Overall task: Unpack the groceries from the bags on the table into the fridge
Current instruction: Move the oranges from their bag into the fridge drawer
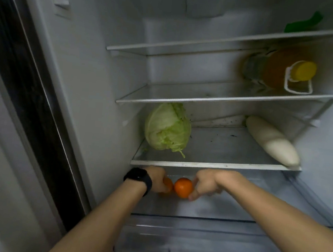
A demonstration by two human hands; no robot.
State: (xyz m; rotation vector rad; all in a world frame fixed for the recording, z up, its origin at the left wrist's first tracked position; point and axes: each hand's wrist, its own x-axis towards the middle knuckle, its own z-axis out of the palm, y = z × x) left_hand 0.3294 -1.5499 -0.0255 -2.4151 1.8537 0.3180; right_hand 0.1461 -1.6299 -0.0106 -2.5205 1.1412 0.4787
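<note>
I look down into an open fridge [81,67]. My left hand [157,178], with a black watch [139,178] on its wrist, grips an orange [167,184] just under the lowest glass shelf [214,165]. My right hand [206,183] pinches a second orange [183,187] between thumb and fingers [197,179], right beside the first. On that shelf a pale green cabbage [167,127] sits at the left and a white radish [271,143] lies at the right. One shelf higher, a bottle [279,68] of amber liquid with a yellow cap lies on its side.
</note>
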